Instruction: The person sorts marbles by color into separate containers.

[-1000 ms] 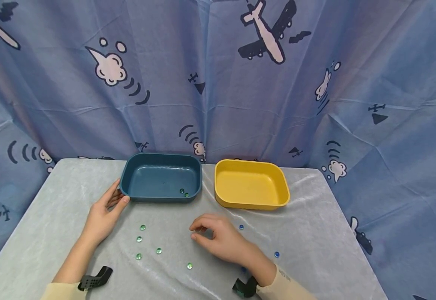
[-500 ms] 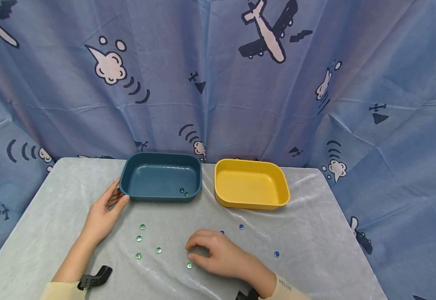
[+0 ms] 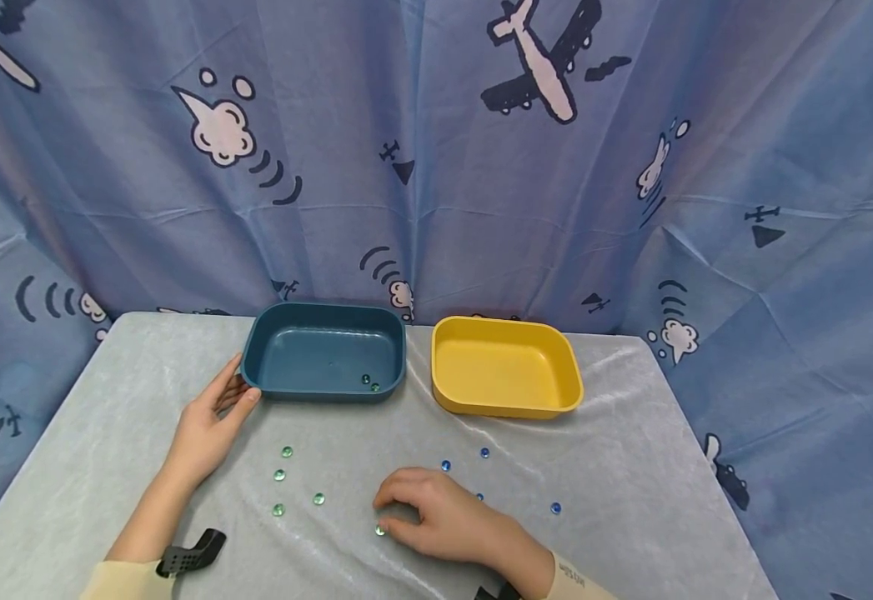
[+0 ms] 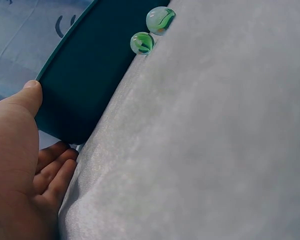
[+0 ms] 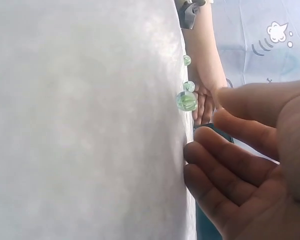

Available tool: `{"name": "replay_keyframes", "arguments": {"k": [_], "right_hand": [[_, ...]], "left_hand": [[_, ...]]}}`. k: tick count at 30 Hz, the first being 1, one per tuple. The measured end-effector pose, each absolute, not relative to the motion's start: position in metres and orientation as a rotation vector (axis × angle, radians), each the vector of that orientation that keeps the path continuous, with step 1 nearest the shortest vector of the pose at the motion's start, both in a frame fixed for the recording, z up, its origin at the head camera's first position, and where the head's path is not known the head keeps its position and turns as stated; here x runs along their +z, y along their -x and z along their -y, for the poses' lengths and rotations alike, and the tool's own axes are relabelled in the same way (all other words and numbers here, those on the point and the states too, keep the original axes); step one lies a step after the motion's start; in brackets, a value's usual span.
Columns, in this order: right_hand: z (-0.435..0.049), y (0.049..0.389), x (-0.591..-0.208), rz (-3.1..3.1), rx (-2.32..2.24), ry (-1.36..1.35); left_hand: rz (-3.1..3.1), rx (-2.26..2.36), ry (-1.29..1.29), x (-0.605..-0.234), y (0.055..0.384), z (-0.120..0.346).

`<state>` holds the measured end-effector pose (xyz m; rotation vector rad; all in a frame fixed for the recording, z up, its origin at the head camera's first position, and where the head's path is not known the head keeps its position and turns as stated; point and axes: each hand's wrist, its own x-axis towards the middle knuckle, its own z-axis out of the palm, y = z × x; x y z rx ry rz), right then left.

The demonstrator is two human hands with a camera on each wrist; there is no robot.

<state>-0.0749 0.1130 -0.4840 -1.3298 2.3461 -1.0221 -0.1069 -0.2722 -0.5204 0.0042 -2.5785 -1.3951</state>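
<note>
My left hand (image 3: 207, 433) touches the left end of a dark teal bin (image 3: 323, 350), its thumb at the front corner and its fingers along the side. In the left wrist view, the thumb (image 4: 32, 95) lies on the bin's rim. Two green marbles (image 3: 371, 383) sit inside, toward the right. My right hand (image 3: 444, 517) is low over the cloth with bent, spread fingers and holds nothing. A green glass marble (image 3: 380, 530) lies right at its thumb tip. Several more green marbles (image 3: 319, 499) lie to the left, between the two hands.
A yellow bin (image 3: 507, 367) stands right of the teal one, with a narrow gap between. Several blue marbles (image 3: 555, 507) lie beyond and right of my right hand, one partly covered by it. A pale velvety cloth (image 3: 654, 467) covers the table; a blue printed curtain (image 3: 436, 167) hangs behind.
My right hand has come nearer the front edge, down to the green marble, then nearly stopped. Blue marbles formerly behind it now show. The left hand has stayed at the teal bin.
</note>
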Motion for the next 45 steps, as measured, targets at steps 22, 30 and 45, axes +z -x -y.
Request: {"name": "replay_keyframes", "arguments": {"k": [22, 30, 45], "right_hand": [[-0.113, 0.069, -0.497, -2.42, -0.926, 1.394], [-0.112, 0.069, -0.498, -2.42, -0.936, 1.409], [-0.111, 0.069, -0.495, -2.401, -0.922, 1.383]], "left_hand": [[2.588, -1.409, 0.002, -0.52, 0.107, 0.273], [2.587, -1.413, -0.011, -0.52, 0.107, 0.272], [2.591, -1.41, -0.007, -0.519, 0.107, 0.272]]}}
